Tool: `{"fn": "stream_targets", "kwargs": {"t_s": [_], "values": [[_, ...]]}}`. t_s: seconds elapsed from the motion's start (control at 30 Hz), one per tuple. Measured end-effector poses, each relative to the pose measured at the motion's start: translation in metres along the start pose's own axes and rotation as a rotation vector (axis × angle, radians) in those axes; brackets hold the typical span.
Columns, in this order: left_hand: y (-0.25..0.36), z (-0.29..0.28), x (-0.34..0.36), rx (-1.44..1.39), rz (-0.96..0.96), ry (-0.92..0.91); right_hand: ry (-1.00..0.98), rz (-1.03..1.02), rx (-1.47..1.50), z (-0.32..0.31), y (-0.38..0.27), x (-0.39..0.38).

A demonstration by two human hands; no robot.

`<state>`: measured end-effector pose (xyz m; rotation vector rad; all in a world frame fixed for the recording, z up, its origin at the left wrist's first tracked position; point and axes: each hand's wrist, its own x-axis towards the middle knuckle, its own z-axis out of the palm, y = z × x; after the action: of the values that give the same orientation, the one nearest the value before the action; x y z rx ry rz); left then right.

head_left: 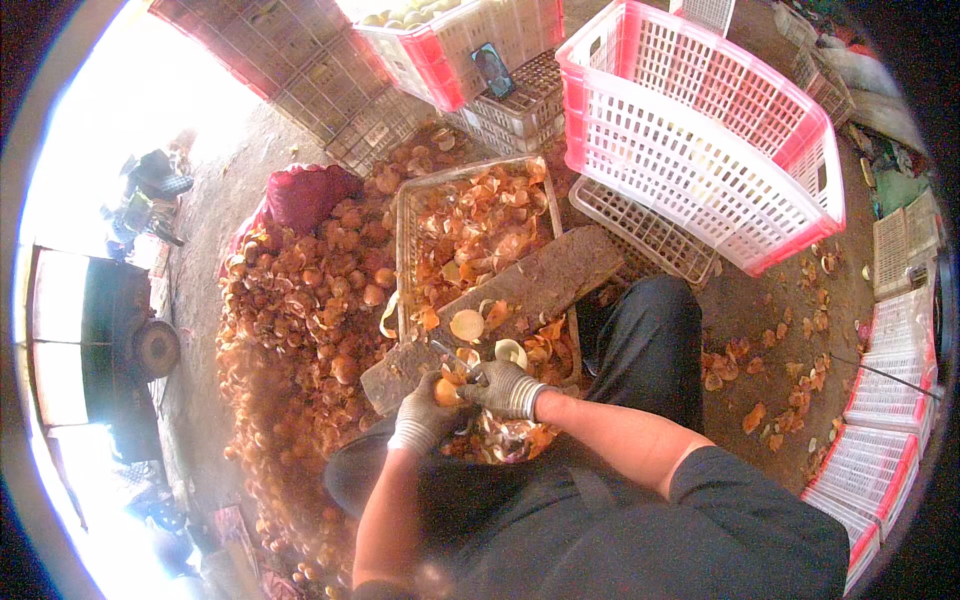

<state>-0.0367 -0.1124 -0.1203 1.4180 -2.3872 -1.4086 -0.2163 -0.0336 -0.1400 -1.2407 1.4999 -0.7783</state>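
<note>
Both my hands wear grey knitted gloves with pale cuffs and meet over my lap at the near edge of a wooden board [540, 272]. My left hand [426, 412] is closed round a brown-skinned onion [447, 393]. Touching that onion from the other side, my right hand [505, 388] has its fingers curled; what they hold, if anything, is hidden. A pale cut onion piece [467, 325] lies on the board, and a whitish onion piece [511, 352] shows just beyond my right hand. Loose skins surround them.
A crate of onion skins [404, 250] sits under the board. Left of it spreads a large heap of onions [330, 290] with a red mesh sack [310, 195]. A tall white-and-red crate [700, 150] stands front right. A phone [492, 70] leans against a filled crate [430, 65].
</note>
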Motion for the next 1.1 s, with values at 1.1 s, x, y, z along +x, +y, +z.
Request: {"fn": "stream_targets", "kwargs": {"t_s": [1.1], "values": [[0.029, -0.008, -0.003, -0.669, 0.023, -0.058, 0.123, 0.314, 0.926, -0.048, -0.02, -0.004]]}}
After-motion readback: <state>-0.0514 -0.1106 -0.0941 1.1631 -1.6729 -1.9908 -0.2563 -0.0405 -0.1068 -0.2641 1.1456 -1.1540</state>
